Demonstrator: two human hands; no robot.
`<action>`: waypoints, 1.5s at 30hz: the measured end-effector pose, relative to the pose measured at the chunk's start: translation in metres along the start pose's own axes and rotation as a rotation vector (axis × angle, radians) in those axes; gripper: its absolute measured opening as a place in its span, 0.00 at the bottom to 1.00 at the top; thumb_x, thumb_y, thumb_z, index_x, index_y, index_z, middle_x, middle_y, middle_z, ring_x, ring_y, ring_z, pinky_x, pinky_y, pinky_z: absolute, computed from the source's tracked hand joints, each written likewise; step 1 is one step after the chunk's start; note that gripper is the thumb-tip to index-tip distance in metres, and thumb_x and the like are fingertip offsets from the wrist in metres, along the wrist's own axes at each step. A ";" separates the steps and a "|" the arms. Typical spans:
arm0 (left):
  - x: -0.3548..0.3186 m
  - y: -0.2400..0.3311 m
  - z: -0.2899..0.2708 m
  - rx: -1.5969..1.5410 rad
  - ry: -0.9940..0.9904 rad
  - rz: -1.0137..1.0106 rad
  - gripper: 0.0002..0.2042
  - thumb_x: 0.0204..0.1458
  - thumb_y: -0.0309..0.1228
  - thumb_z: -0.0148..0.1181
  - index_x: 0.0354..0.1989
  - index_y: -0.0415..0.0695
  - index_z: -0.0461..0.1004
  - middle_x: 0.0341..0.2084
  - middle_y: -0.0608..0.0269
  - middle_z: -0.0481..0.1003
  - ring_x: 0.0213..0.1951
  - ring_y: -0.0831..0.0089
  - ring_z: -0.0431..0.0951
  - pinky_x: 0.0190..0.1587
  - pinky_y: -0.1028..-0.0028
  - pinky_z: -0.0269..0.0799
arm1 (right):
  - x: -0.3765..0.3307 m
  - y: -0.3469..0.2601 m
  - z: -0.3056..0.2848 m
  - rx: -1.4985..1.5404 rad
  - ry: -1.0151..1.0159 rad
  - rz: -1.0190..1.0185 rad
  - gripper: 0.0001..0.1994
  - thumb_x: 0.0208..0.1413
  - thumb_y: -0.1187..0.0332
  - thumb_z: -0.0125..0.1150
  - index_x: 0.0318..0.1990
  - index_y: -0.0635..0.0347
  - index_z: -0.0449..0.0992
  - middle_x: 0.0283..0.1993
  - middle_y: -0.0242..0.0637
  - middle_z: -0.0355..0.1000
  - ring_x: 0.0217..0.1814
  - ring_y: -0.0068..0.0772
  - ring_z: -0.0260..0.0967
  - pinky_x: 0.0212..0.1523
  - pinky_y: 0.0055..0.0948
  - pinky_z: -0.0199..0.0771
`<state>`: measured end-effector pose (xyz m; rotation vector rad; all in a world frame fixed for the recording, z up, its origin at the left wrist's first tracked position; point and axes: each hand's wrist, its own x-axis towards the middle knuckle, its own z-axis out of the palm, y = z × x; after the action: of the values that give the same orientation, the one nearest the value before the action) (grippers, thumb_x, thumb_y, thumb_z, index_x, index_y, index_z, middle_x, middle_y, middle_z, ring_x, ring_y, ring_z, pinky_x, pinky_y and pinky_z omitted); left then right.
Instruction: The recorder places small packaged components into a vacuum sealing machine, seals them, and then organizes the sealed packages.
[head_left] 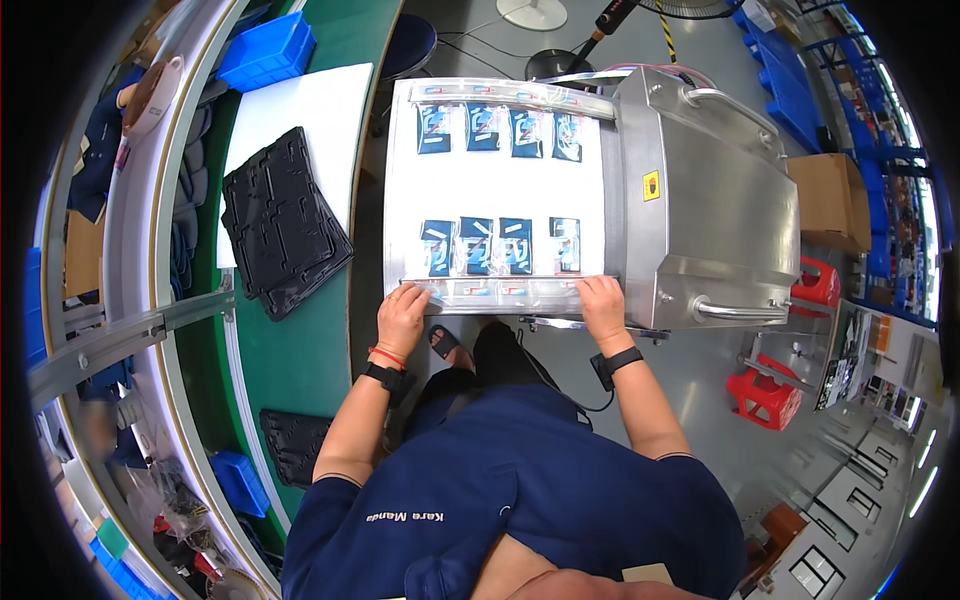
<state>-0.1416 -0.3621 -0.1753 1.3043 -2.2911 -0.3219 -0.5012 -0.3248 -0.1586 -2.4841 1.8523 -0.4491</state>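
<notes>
Several clear plastic bags (481,246) with dark blue contents lie in a near row on the white bed of a steel vacuum sealing machine (510,185). Their mouths lie over the near sealing edge, and a thin bar (500,279) crosses them. My left hand (402,312) pinches the left end of this bar with bent fingers. At its right end, my right hand (602,306) grips in the same way. Fingertips partly hide both ends. A far row of similar bags (525,130) lies under a far bar (515,97).
The machine's steel lid (720,200) stands to the right. On the green bench (300,350) at left are black plastic trays (285,225), a white sheet (340,100) and a blue bin (267,52). Red stools (765,393), a cardboard box (828,203) and a fan (560,65) stand around.
</notes>
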 end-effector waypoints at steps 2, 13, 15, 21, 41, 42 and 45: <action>-0.001 0.003 0.003 -0.045 0.016 -0.017 0.10 0.40 0.20 0.55 0.33 0.43 0.75 0.33 0.60 0.74 0.40 0.62 0.74 0.40 0.68 0.71 | -0.003 0.009 -0.002 -0.037 -0.012 0.052 0.09 0.39 0.75 0.54 0.32 0.58 0.74 0.31 0.32 0.70 0.38 0.35 0.67 0.42 0.32 0.66; 0.018 0.026 -0.013 -0.153 -0.086 -0.119 0.21 0.41 0.36 0.61 0.45 0.42 0.71 0.47 0.54 0.69 0.56 0.56 0.62 0.56 0.54 0.54 | 0.030 -0.055 -0.006 0.173 -0.092 -0.126 0.20 0.35 0.72 0.59 0.42 0.60 0.70 0.39 0.35 0.67 0.45 0.36 0.63 0.46 0.35 0.63; 0.037 0.036 -0.007 -0.072 -0.282 -0.014 0.26 0.46 0.43 0.57 0.52 0.41 0.66 0.53 0.54 0.65 0.59 0.56 0.58 0.59 0.50 0.48 | 0.033 -0.056 0.007 0.205 -0.070 -0.180 0.18 0.37 0.72 0.58 0.41 0.60 0.70 0.39 0.35 0.67 0.44 0.36 0.63 0.45 0.34 0.63; 0.043 0.047 0.020 -0.020 -0.475 -0.011 0.33 0.48 0.52 0.51 0.58 0.42 0.59 0.59 0.55 0.58 0.63 0.58 0.51 0.62 0.47 0.38 | 0.032 -0.045 0.008 0.164 -0.021 -0.250 0.13 0.41 0.72 0.51 0.37 0.63 0.72 0.36 0.36 0.68 0.40 0.35 0.65 0.42 0.33 0.64; 0.026 0.045 -0.003 0.055 -0.317 -0.327 0.38 0.42 0.52 0.57 0.57 0.38 0.58 0.58 0.45 0.55 0.63 0.54 0.50 0.61 0.46 0.35 | 0.010 -0.019 -0.029 0.138 -0.145 0.089 0.33 0.34 0.57 0.69 0.50 0.60 0.67 0.52 0.47 0.60 0.55 0.49 0.56 0.54 0.44 0.56; 0.024 0.045 -0.008 0.042 -0.244 -0.311 0.33 0.43 0.46 0.59 0.55 0.39 0.61 0.57 0.46 0.58 0.62 0.54 0.53 0.61 0.47 0.38 | 0.010 -0.019 -0.033 0.125 -0.163 0.099 0.32 0.34 0.59 0.69 0.50 0.60 0.67 0.52 0.46 0.61 0.55 0.48 0.57 0.54 0.42 0.57; 0.005 0.032 -0.003 0.082 -0.149 -0.153 0.19 0.43 0.31 0.57 0.46 0.42 0.70 0.51 0.49 0.64 0.57 0.56 0.60 0.58 0.51 0.48 | 0.004 -0.009 -0.028 0.104 -0.153 0.102 0.25 0.37 0.66 0.65 0.47 0.60 0.69 0.48 0.44 0.64 0.52 0.46 0.60 0.51 0.39 0.61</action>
<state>-0.1658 -0.3495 -0.1576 1.5483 -2.3532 -0.3929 -0.4977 -0.3211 -0.1296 -2.2765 1.8361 -0.3322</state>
